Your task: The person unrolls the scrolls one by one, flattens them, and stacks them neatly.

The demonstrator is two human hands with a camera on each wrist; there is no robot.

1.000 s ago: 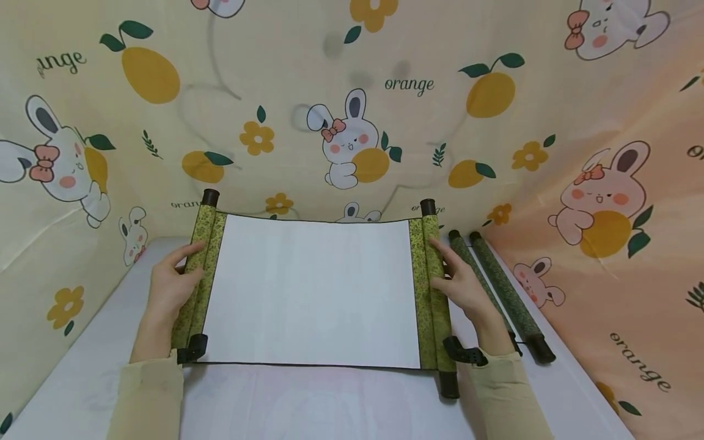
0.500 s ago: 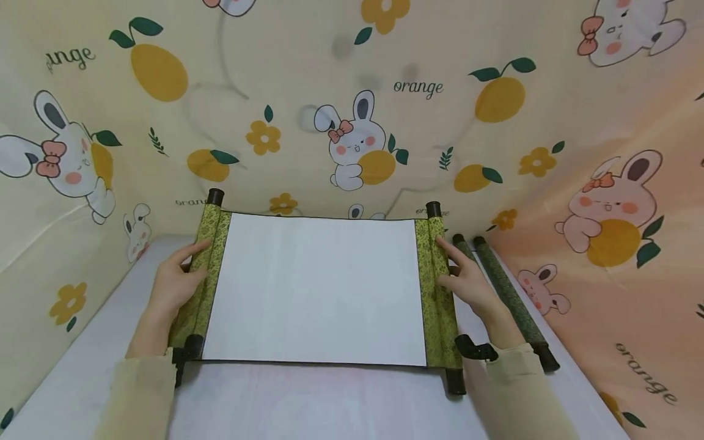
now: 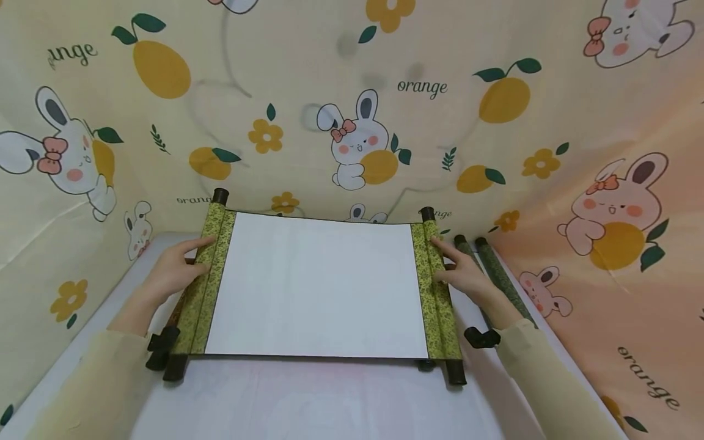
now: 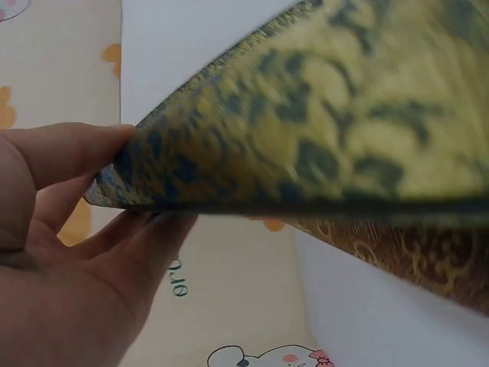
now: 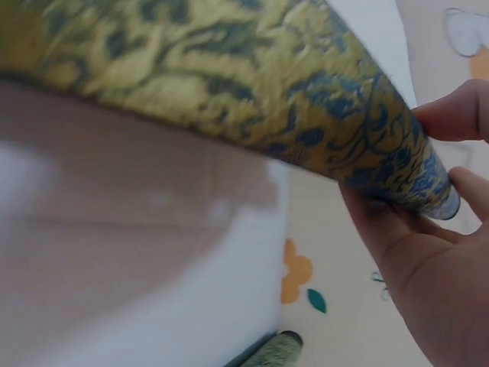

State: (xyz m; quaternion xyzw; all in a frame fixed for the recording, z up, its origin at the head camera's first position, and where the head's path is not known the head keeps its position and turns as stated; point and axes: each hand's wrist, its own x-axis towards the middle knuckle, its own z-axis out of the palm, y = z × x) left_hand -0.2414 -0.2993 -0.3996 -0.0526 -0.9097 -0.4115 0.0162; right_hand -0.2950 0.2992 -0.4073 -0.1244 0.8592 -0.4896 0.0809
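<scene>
The unrolled paper scroll (image 3: 317,284) shows a plain white sheet edged by a thin dark line, with side bands of yellow-green brocade (image 3: 211,275) carrying a darker, blue-green leafy scrollwork, seen close in both wrist views (image 4: 321,130) (image 5: 252,84). Its rod ends (image 3: 220,195) are dark brown to black. Two rolled scrolls (image 3: 495,272) beside it are a duller, darker green with the same kind of speckled pattern and dark end caps. The bench (image 3: 330,403) is white with a faint pink cast. The fabric backdrop (image 3: 330,73) is cream, turning peach on the right, printed with white rabbits wearing pink bows, yellow oranges with dark green leaves, yellow flowers and the word "orange". Both sleeves (image 3: 541,379) are pale beige.
</scene>
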